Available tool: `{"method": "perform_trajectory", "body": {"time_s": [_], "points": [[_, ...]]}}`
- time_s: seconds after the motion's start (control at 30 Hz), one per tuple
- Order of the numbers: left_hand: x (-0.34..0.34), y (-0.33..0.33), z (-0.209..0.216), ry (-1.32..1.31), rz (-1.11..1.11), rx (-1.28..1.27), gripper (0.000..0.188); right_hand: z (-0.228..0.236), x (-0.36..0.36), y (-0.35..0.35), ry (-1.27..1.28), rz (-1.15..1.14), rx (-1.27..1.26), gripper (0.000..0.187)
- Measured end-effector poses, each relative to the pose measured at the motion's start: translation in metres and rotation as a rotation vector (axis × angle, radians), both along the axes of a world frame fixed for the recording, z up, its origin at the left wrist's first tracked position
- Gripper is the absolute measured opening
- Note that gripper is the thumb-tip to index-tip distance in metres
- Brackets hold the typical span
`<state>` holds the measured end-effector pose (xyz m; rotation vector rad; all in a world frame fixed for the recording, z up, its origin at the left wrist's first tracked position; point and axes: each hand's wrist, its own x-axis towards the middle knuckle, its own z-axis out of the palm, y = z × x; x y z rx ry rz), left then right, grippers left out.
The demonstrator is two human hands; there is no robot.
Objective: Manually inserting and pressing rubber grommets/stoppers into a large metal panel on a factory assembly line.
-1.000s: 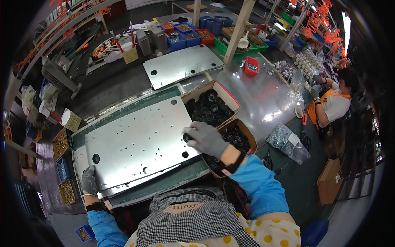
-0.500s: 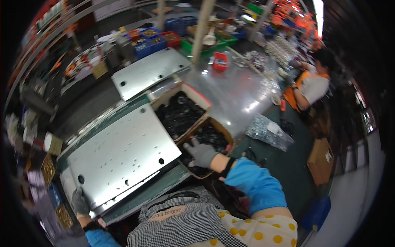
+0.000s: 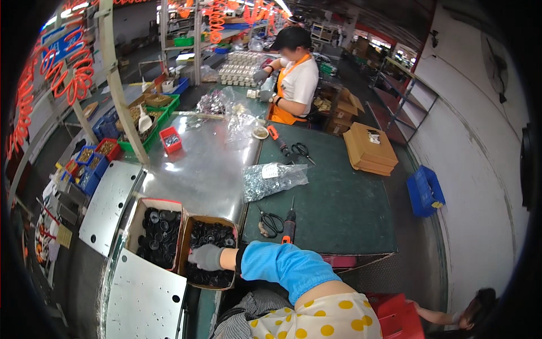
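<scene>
Two cardboard boxes stand side by side: the left box (image 3: 164, 204) and the right box (image 3: 185, 240), both heaped with black caps (image 3: 161, 226) (too many to count). The gloved right hand (image 3: 207, 257) is down in the right box among its caps — whether the fingers grasp one, I cannot tell. The left hand is out of view, so its state cannot be told.

Two metal panels lie to the left, a near panel (image 3: 144, 296) and a far panel (image 3: 110, 209). Two pairs of scissors (image 3: 274, 225), two orange-and-black tools (image 3: 289, 227) and one clear bag (image 3: 276, 179) of small parts rest on the table.

Its top is part shiny metal (image 3: 203, 152), part worn green (image 3: 344, 209). Beyond — a co-worker (image 3: 298, 85) in an orange apron, a shelf rack (image 3: 402, 104) and a pale wall (image 3: 480, 169).
</scene>
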<state>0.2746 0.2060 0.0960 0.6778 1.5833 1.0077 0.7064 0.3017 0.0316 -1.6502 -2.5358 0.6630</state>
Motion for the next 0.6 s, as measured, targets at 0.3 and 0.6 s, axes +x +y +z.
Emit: {"method": "perform_trajectory", "body": {"time_s": [0.3, 0.6], "points": [[0.015, 0.012, 0.011, -0.010, -0.062, -0.015, 0.038, 0.046, 0.002, 0.011, 0.302, -0.296, 0.110, 0.022], [-0.039, -0.052, -0.001, -0.131, 0.104, 0.045, 0.039, 0.049, -0.152, 0.019, 0.462, 0.134, -0.049, 0.021]]}}
